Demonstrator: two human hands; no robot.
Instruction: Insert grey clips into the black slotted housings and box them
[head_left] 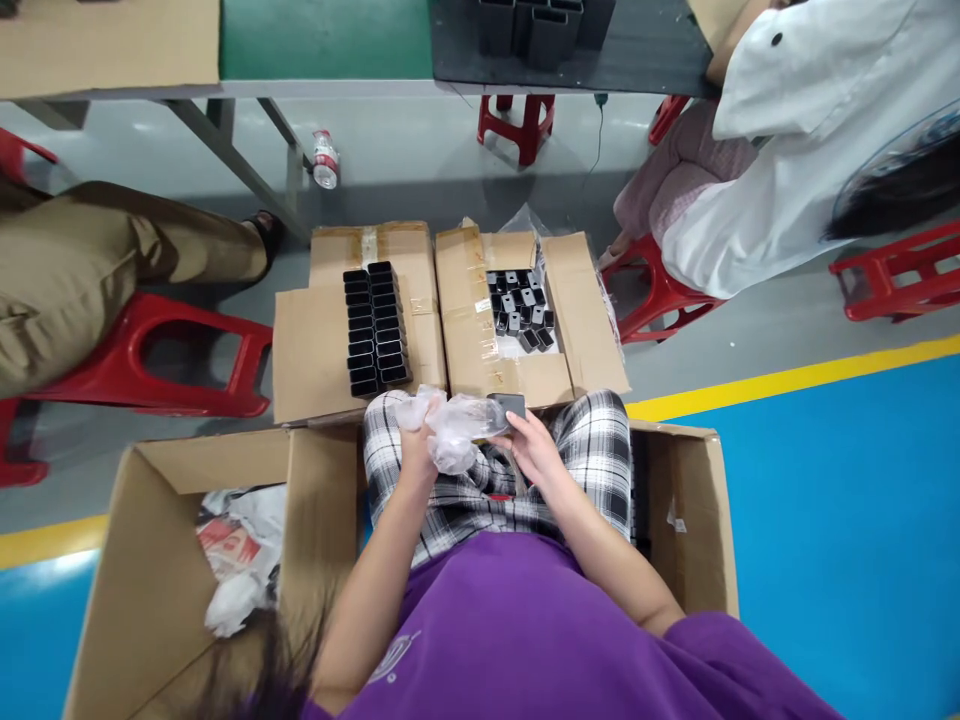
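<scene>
Above my lap, my left hand (418,447) grips a crumpled clear plastic bag (454,428). My right hand (534,446) has its fingers round a small black rectangular case (508,404), whose near part is still inside or under the bag's film; I cannot tell which. Just beyond my left hand, two rows of black open-topped cases (377,330) stand on a closed carton (431,345). Farther right, an open carton (570,345) holds several more black cases (517,300), jumbled together.
To my left, a deep cardboard box (139,520) contains crumpled plastic bags (244,555). Another box (694,500) is at my right. Red stools (180,350) and seated people flank me. Ahead is a workbench (322,45) with black cases (551,30); a bottle (325,160) is on the floor.
</scene>
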